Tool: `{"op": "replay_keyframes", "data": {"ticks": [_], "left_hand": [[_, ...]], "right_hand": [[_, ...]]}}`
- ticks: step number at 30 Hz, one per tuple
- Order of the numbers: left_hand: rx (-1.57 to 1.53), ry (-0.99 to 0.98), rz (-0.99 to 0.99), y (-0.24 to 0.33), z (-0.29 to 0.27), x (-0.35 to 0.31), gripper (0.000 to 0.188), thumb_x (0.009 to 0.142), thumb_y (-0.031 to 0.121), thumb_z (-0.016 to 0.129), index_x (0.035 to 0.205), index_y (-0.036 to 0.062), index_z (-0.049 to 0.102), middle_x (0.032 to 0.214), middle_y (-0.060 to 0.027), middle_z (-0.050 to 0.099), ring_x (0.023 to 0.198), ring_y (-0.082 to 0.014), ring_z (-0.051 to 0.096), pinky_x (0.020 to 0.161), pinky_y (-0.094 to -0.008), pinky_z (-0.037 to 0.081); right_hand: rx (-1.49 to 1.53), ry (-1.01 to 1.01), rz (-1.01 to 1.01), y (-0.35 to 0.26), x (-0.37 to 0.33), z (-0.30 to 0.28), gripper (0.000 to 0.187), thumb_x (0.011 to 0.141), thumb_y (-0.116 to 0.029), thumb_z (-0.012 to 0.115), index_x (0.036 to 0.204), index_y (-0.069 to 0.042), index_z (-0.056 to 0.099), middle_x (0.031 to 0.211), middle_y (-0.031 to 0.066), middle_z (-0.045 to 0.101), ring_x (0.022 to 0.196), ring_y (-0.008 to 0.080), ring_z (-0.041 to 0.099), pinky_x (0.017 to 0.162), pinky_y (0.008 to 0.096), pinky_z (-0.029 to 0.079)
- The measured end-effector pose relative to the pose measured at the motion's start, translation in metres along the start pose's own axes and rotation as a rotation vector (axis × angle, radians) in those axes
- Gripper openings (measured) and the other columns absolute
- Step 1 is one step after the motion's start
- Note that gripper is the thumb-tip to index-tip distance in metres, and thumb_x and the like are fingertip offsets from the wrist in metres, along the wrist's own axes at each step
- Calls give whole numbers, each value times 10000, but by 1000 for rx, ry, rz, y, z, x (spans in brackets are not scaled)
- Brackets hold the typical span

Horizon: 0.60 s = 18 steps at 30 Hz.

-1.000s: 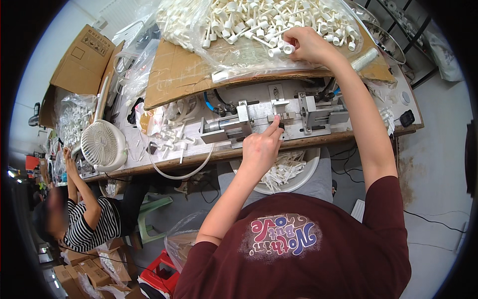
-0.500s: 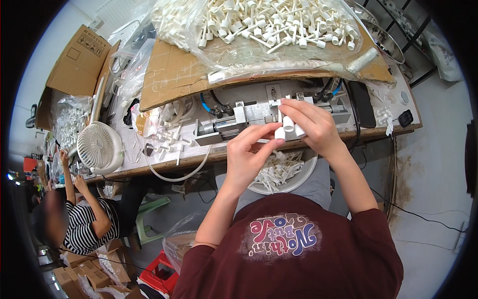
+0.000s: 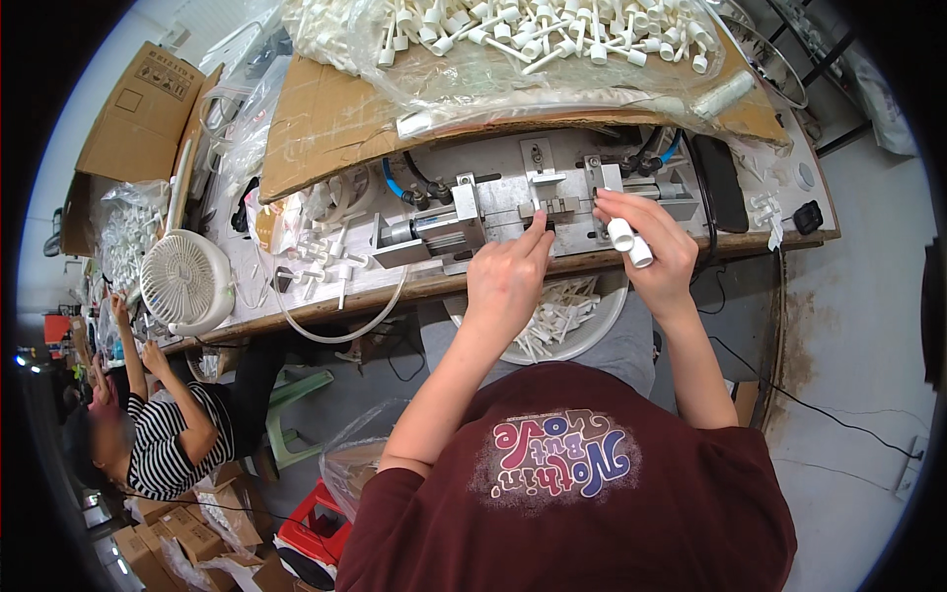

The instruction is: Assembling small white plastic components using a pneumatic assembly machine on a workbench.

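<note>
My left hand (image 3: 508, 279) reaches to the middle of a metal clamping fixture (image 3: 562, 205). Its fingers are closed at the fixture, index finger forward on a white plastic stem piece (image 3: 539, 195). The lower end of that piece is hidden by the fingers. My right hand (image 3: 659, 259) is closed around white plastic cup-ended pieces (image 3: 621, 235), beside the fixture's right block. Two round hollow ends stick out toward my left hand. Below both hands, a white basket (image 3: 590, 342) with many white stem pieces sits at my lap.
Cardboard (image 3: 326, 128) over the fixture carries a heap of white cup-ended pieces (image 3: 552, 30) on plastic film. A white fan (image 3: 187, 281) and loose white pieces (image 3: 330, 261) lie left. A black phone (image 3: 719, 183) is right. Another person (image 3: 178, 434) works at far left.
My hands have moved apart. The left went forward to the fixture with a white piece; the right shifted right, still holding its white pieces. The view has shifted slightly.
</note>
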<state>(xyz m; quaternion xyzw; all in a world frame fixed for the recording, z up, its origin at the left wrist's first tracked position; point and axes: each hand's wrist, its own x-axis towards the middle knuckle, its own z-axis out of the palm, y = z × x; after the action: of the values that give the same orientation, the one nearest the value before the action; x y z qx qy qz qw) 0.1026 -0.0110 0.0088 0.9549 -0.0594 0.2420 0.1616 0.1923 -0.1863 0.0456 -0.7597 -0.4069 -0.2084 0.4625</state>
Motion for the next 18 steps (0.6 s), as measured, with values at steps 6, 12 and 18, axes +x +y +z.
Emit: {"op": "replay_keyframes", "data": {"ticks": [6,12,18], "left_hand": [[-33,-76,-37,0,-6,5,276,724,109,767,996,73,733,1182,-50,692,627,-244,664,605,-320,534],[-138,-74,-102,0,-9,3,299,745,95,788,1036,65,725,1158,-69,702,705,-224,709,653,-293,558],[-1193,6,-438,27,-28,5,394,740,44,821,1107,-5,685,944,-75,690,829,-154,719,736,-274,578]], "right_hand": [[-15,14,-89,5,-5,1,281,674,29,714,950,-23,710,951,104,715,821,251,703,673,320,565],[-158,-4,-259,6,-8,3,289,627,21,692,915,4,679,908,101,676,705,259,658,580,330,519],[-173,-18,-308,-3,-13,10,262,678,-60,678,929,17,679,946,124,684,737,252,674,583,323,535]]}}
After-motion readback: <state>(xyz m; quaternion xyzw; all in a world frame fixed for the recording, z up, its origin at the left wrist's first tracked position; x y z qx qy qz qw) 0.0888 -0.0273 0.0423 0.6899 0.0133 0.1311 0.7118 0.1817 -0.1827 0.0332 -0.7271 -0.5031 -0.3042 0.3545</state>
